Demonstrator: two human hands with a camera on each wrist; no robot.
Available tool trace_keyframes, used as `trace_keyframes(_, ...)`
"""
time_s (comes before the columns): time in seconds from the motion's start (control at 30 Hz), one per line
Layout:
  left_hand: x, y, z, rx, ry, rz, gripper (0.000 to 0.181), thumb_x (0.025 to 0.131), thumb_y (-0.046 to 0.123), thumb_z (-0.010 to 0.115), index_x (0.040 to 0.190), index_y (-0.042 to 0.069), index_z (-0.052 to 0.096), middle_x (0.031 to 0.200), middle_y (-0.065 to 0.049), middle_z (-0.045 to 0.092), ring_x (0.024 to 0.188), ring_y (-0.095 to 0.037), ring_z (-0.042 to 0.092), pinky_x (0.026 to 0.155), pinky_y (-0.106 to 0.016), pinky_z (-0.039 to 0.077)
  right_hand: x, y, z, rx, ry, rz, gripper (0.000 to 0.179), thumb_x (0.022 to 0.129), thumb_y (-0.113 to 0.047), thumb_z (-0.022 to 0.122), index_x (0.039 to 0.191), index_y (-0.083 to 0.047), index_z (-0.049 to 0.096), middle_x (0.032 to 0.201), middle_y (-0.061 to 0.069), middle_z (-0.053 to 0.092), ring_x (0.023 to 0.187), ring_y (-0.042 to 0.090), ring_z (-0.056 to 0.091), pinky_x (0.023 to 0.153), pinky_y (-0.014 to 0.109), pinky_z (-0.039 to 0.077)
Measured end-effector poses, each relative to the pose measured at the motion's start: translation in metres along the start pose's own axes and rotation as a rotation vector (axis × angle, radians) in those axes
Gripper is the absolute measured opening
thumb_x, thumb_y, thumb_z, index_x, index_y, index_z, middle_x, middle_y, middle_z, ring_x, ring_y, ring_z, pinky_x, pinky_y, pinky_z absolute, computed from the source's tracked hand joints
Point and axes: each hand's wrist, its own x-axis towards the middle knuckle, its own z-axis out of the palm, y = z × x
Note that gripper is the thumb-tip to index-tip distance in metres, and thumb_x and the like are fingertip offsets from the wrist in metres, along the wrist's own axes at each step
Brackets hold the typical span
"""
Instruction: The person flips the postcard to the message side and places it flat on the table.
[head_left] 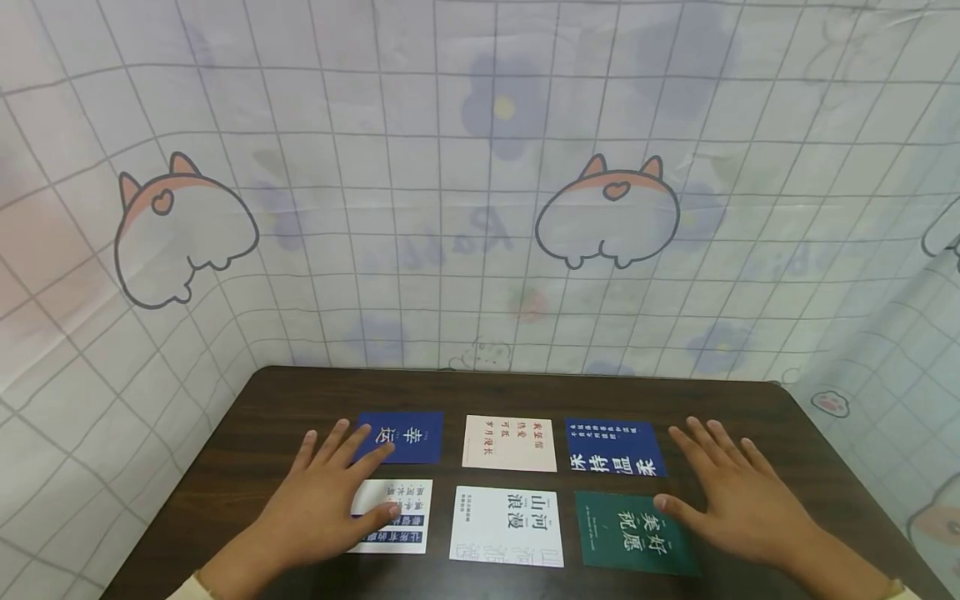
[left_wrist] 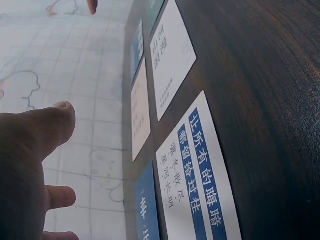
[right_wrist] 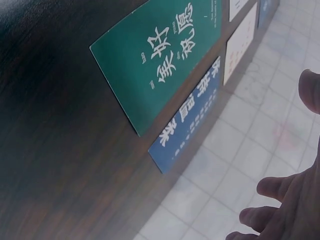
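Note:
Several printed cards lie flat in two rows on a dark wooden table. The back row holds a blue card (head_left: pixel 420 450), a cream card (head_left: pixel 510 443) and a second blue card (head_left: pixel 615 446). In front of them lie a white card with blue bands (head_left: pixel 414 539), a white card with grey lettering (head_left: pixel 506 527) and a green card (head_left: pixel 622 533). My left hand (head_left: pixel 322 496), fingers spread, hovers over the left end of the rows and partly hides two cards. Beside the right end, my right hand (head_left: pixel 738 500) is spread too, its thumb over the green card's edge. Neither hand holds anything.
The dark table (head_left: pixel 300 392) has rounded back corners. Behind and beside it hangs a white grid-patterned cloth (head_left: pixel 397 208) with cartoon animal prints and pale flowers.

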Motion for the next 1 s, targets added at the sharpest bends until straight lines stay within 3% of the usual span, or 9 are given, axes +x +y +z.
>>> trace_keyframes(0.1,0.0,0.0,0.002,-0.004,0.007,0.008,0.074,0.09,0.069,0.062,0.148,0.023,0.056,0.158,-0.017,0.041,0.15,-0.045,0.023,0.113,-0.072,0.01,0.0,-0.001,0.002,0.009,-0.003,-0.001,0.093,0.094,-0.067,0.059,0.158,-0.004,0.034,0.163,0.026,0.025,0.149,0.051,0.019,0.115,0.069,0.004)
trace_keyframes(0.37,0.0,0.0,0.009,-0.018,0.002,0.015,0.075,0.091,0.07,0.06,0.149,0.023,0.055,0.158,-0.016,0.041,0.15,-0.045,0.022,0.114,-0.071,0.012,0.0,-0.006,0.007,0.021,0.003,-0.004,0.094,0.093,-0.068,0.059,0.158,-0.005,0.035,0.163,0.026,0.026,0.148,0.051,0.02,0.115,0.069,0.008)
trace_keyframes(0.67,0.001,0.003,0.012,-0.051,-0.01,0.023,0.074,0.091,0.067,0.062,0.149,0.021,0.055,0.158,-0.015,0.042,0.15,-0.044,0.023,0.114,-0.069,0.012,0.0,-0.017,0.012,0.003,0.021,-0.014,0.094,0.09,-0.069,0.063,0.155,-0.004,0.041,0.16,0.026,0.033,0.145,0.051,0.028,0.111,0.069,0.021)
trace_keyframes(1.0,0.004,0.006,0.02,-0.081,-0.062,0.013,0.076,0.091,0.068,0.062,0.149,0.02,0.055,0.16,-0.014,0.039,0.151,-0.043,0.022,0.116,-0.067,0.01,0.004,-0.025,0.019,-0.011,0.02,-0.04,0.091,0.09,-0.069,0.063,0.151,-0.003,0.047,0.156,0.026,0.039,0.143,0.051,0.034,0.108,0.07,0.028)
